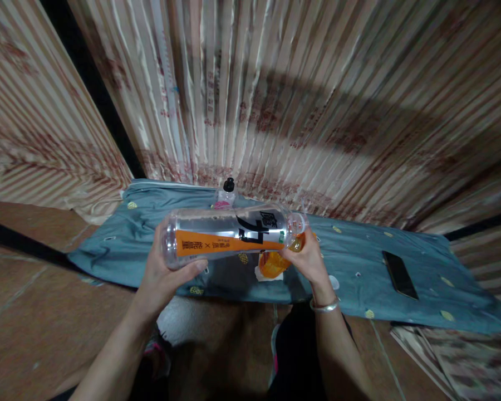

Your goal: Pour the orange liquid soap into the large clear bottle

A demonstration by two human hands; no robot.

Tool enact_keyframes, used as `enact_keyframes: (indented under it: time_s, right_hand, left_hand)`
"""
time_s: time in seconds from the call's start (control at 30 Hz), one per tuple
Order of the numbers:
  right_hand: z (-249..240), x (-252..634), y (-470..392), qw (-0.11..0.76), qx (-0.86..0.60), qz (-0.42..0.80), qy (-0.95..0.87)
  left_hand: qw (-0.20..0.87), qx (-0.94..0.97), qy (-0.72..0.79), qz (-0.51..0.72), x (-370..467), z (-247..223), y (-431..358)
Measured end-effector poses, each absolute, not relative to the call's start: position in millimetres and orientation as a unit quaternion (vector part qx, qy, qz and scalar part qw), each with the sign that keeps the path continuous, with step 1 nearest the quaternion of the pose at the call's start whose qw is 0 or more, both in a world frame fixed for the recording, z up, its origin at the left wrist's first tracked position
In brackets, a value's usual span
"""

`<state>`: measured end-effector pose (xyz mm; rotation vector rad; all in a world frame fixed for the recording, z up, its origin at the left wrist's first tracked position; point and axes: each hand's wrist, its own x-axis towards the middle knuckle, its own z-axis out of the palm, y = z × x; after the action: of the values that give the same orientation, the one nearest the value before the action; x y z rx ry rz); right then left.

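Observation:
My left hand (161,267) is wrapped around the base of a large clear drink bottle (217,236) with a silver and orange label. The bottle lies nearly level, its uncapped neck to the right and its label upside down. My right hand (307,256), with a silver bangle at the wrist, is closed around the upper part of a container of orange liquid (271,264), just under the large bottle's mouth. The large bottle partly covers this container, which is over a white piece of paper (269,275). Whether the right fingers also touch the large bottle's neck, I cannot tell.
A small bottle with a black cap (229,185) stands behind the large bottle. A round white cap (333,282) and a black phone (399,274) lie on the blue-green cloth (359,267) to the right. Striped curtains (275,100) hang behind; dark poles (96,94) flank the surface.

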<state>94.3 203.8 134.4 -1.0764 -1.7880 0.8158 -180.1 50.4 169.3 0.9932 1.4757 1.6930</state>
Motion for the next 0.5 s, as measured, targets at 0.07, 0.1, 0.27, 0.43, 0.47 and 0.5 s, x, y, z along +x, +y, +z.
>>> enact_keyframes:
  time_s: [0.07, 0.1, 0.27, 0.43, 0.47, 0.5]
  right_hand:
    - [134.6, 93.8, 203.6, 0.437, -0.432, 0.327, -0.718]
    - [134.7, 93.6, 203.5, 0.440, -0.431, 0.325, -0.718]
    - [134.5, 92.8, 203.7, 0.446, -0.430, 0.317, -0.718]
    - [133.6, 93.1, 204.7, 0.445, -0.427, 0.330, -0.714]
    - [133.5, 93.2, 204.6, 0.446, -0.428, 0.330, -0.713]
    - [133.5, 93.3, 204.5, 0.447, -0.427, 0.330, -0.713]
  left_hand:
    - [0.335, 0.383, 0.566, 0.648, -180.7, 168.6, 50.5]
    - [0.334, 0.383, 0.567, 0.648, -181.0, 168.3, 50.8]
    - [0.326, 0.377, 0.577, 0.647, -180.9, 168.4, 52.2]
    - [0.333, 0.369, 0.569, 0.655, -178.1, 169.8, 50.9]
    - [0.337, 0.365, 0.569, 0.656, -177.4, 170.1, 50.5]
    - [0.341, 0.361, 0.569, 0.656, -176.8, 170.3, 50.2]
